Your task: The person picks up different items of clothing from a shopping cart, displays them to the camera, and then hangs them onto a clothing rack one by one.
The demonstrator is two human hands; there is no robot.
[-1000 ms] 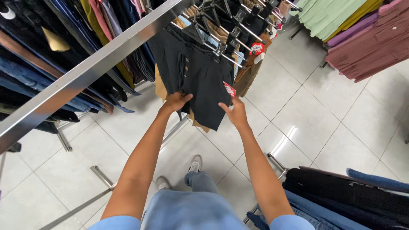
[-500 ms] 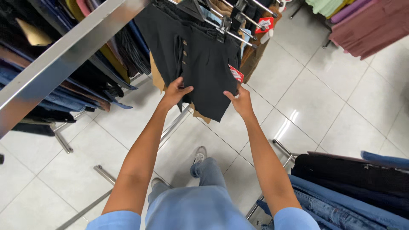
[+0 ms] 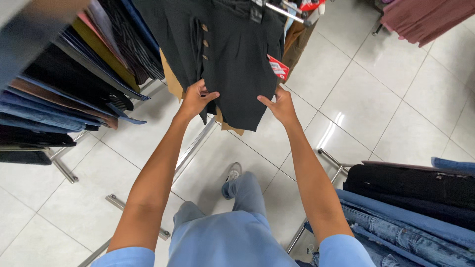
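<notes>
A black buttoned garment (image 3: pixel 232 54) hangs from a rack at the top of the head view, with a red tag (image 3: pixel 278 67) on its right side. My left hand (image 3: pixel 194 99) grips its lower left edge, thumb in front of the cloth. My right hand (image 3: pixel 280 105) holds the lower right edge just under the red tag. Both arms reach forward and up.
A row of dark and blue hanging clothes (image 3: pixel 64 89) fills the left side. Folded jeans and dark trousers (image 3: pixel 410 207) hang at the lower right. Pink garments (image 3: pixel 425 17) hang at the top right. Metal rack feet (image 3: pixel 128 207) lie on the white tiled floor (image 3: pixel 376 99).
The view has moved closer to the black garment. My hands stay on its lower edge and now sit lower in the picture, with the garment spread wider between them.
</notes>
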